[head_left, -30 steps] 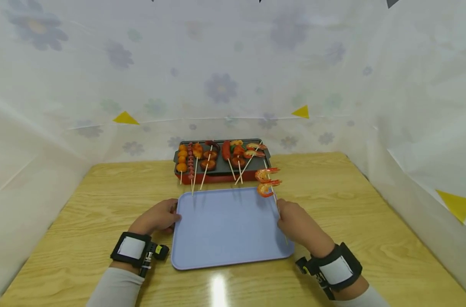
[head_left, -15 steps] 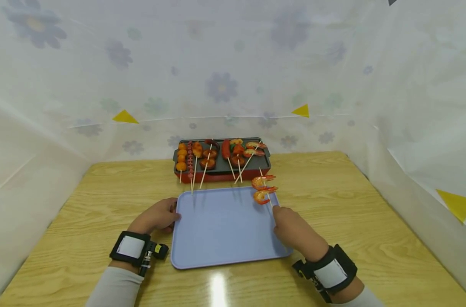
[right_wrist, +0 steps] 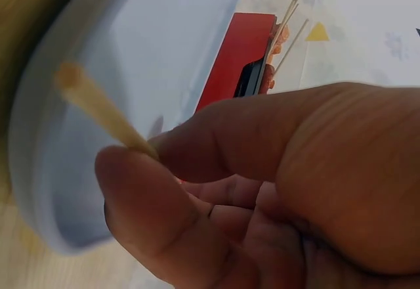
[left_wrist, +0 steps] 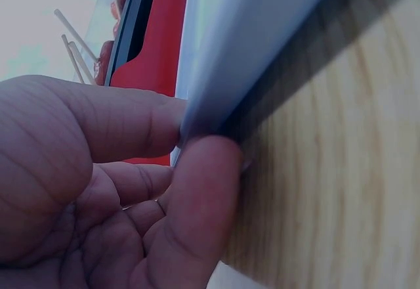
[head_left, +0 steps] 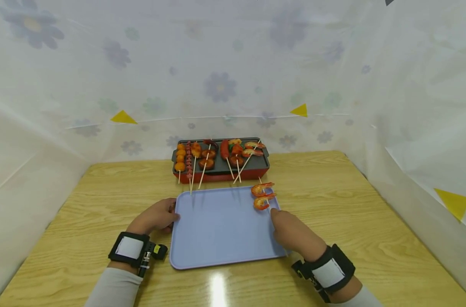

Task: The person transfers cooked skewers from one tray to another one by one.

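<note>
Within head view only, held skewered shrimp (head_left: 261,201)

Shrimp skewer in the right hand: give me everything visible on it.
The skewer carries two curved, glossy orange-red shrimp, one beyond the other, thin ends pointing picture-right. The stick is thin, pale and wooden-looking; its bare far tip points toward the grill, and its blunt near end sticks out of the right hand, which pinches it between thumb and finger. The shrimp appear over the far right corner of the tray; whether they touch it, I can't tell.
</note>
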A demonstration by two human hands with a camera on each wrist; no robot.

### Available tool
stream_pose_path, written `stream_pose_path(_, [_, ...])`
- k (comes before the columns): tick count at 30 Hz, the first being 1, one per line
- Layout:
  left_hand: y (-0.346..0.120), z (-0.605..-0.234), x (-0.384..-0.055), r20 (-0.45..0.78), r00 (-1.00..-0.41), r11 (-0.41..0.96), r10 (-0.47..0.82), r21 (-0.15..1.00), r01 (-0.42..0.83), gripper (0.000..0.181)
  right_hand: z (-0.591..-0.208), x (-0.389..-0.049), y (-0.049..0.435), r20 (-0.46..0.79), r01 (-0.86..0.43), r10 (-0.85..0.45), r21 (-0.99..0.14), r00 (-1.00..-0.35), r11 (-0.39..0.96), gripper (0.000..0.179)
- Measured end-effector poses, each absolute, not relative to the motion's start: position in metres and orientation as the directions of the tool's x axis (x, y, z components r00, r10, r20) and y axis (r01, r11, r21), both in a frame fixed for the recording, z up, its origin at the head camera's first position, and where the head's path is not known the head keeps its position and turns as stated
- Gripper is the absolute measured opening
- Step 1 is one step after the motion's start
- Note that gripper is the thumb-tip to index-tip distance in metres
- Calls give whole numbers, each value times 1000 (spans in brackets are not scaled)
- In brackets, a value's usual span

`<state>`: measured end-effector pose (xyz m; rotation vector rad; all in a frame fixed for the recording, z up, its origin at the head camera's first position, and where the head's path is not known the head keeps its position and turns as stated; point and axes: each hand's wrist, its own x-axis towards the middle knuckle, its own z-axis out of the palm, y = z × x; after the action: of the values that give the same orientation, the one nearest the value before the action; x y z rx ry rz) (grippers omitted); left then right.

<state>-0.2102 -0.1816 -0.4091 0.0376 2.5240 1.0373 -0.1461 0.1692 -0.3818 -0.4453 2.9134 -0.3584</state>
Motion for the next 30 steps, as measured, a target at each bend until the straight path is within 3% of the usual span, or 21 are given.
stream_pose_path(7, [-181, -409, -211, -362, -915, 719, 177, 683, -131, 53, -383, -147, 170, -146, -245, -287, -255, -947, 936, 17])
stream_pose_path(12, [-181, -410, -211, -359, -916, 721, 178, 681, -127, 52, -381, -148, 170, -162, -207, -249, -238, -955, 949, 19])
stream_pose_path(18, [-180, -408, -210, -369, -913, 732, 173, 668, -132, 50, -380, -150, 171, -55, -223, -233, -145, -971, 964, 39])
stream_pose_path(23, [-180, -407, -209, -371, -913, 729, 171, 671, -136, 46, -381, -152, 173, 100, -335, -323, -136, -941, 932, 46])
stream_pose_path(30, [-181, -406, -208, -355, -915, 725, 192, 679, -111, 47, -384, -152, 173, 63, -356, -352, -63, -934, 932, 82])
